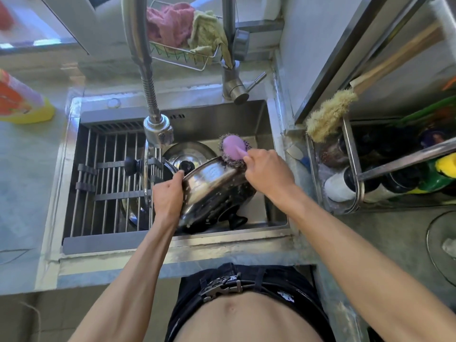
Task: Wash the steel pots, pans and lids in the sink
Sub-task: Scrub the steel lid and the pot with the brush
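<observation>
A steel pot [214, 191] is tilted on its side in the sink [274, 169], soapy, with its dark handle near the sink's front wall. My left hand [167, 196] grips the pot's rim on the left. My right hand [267, 172] holds the pink handle of a steel-wool scrubber [234, 150], which presses on the pot's upper right edge. A steel lid with a black knob [187, 156] lies behind the pot. Another lid [146, 169] stands on edge in the rack, its knob pointing left.
A grey roll-up drying rack [106, 183] covers the sink's left half. The pull-down tap head [158, 130] hangs over the lids. Cloths fill a wire basket [187, 33] behind. A detergent bottle [22, 99] stands left; a shelf with bottles and a brush [328, 114] stands right.
</observation>
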Demonstrator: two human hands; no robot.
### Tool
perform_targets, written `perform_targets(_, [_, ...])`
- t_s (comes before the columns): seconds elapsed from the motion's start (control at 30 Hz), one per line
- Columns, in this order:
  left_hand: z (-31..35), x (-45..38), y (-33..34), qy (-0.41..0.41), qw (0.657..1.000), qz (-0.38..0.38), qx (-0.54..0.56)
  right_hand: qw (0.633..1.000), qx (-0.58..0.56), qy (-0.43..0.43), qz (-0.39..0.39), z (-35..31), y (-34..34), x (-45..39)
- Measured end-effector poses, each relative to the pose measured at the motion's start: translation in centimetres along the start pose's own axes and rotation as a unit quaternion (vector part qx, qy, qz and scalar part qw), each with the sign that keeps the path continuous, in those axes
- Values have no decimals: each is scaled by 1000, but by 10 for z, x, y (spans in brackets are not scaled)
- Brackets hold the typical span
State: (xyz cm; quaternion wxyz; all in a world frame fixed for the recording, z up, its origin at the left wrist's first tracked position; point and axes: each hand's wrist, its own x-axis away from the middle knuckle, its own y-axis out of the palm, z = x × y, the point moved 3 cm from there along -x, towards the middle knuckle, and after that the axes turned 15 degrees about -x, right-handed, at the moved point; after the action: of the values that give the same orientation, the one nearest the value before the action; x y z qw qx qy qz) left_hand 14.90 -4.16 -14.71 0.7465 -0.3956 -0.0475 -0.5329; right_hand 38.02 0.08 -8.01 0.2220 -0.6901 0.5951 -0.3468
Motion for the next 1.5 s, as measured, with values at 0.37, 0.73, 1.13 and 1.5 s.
perform_targets(0.37, [47,9,37,-69,982,-135,115,983,68,-173,8,-42,2,28])
perform_targets(0.73, [73,39,62,-101,950,-147,257,992,-65,-88,69,-4,-3,63])
perform_targets(1.13, [57,24,40,-207,876,-89,426,986,-109,77,99,66,2,79])
perform_targets(1.5, [21,17,1,-137,922,-153,328,967,-179,152,101,78,0,31])
